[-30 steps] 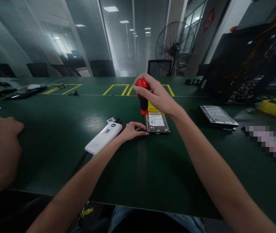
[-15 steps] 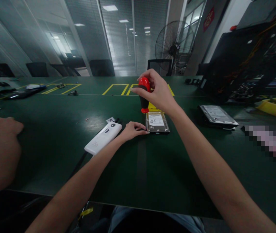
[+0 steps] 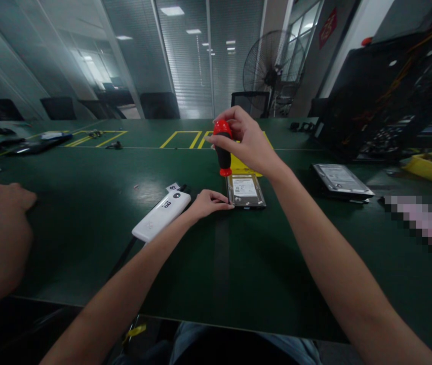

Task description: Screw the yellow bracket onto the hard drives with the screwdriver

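My right hand (image 3: 244, 139) is closed round the red and black handle of a screwdriver (image 3: 224, 157), which it holds nearly upright. The shaft runs down to the left edge of a hard drive (image 3: 246, 191) lying label up on the table. At the drive's near left corner, the thumb and forefinger of my left hand (image 3: 211, 203) close in a pinch round the lower end of the shaft. The screwdriver's tip is hidden between those fingers. Just left of that hand lies a white power bank (image 3: 161, 215) with a dark cable.
Further right on the green table (image 3: 276, 263) lie stacked hard drives (image 3: 340, 180). Beyond them stand an open black computer case (image 3: 383, 106) and a yellow tray (image 3: 430, 167). Another person's hand (image 3: 5, 200) rests at the left. Yellow material (image 3: 240, 166) lies behind the drive.
The screwdriver's handle has tipped slightly left, and my right hand has shifted a little with it. My left hand and the hard drive stay in place.
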Demonstrator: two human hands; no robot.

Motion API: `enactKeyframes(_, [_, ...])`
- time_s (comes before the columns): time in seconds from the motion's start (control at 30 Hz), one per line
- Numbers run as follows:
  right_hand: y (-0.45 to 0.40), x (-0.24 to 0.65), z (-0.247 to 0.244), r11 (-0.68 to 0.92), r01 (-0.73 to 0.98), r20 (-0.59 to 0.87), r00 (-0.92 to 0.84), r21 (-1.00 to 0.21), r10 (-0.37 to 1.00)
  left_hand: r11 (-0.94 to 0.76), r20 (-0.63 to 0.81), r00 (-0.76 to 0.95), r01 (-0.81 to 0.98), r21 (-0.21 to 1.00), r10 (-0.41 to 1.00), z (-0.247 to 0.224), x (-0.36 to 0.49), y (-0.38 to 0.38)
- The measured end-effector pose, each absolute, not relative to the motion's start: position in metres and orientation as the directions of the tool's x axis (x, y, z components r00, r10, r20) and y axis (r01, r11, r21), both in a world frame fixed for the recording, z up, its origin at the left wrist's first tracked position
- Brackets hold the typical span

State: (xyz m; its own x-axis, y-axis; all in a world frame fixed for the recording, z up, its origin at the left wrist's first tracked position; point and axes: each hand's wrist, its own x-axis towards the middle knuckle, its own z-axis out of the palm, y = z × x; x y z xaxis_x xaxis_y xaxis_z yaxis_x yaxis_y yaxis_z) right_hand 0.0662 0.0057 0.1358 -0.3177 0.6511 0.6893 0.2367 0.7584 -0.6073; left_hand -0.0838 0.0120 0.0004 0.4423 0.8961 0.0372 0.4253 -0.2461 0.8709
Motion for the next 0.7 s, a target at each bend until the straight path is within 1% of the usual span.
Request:
enactKeyframes(0.37, [0.01,0.069,0.135,0.765,0.225,0.684,-0.347,-0.604,0.642,-0.295,0.058,0.499,0.412,0.862,0.865,0.003,-0.088,0.013])
enactKeyframes(0.7, [0.009,0.069,0.134,0.76,0.234,0.679,-0.345,-0.606,0.648,-0.308,0.069,0.49,0.427,0.85,0.869,-0.008,-0.088,0.018])
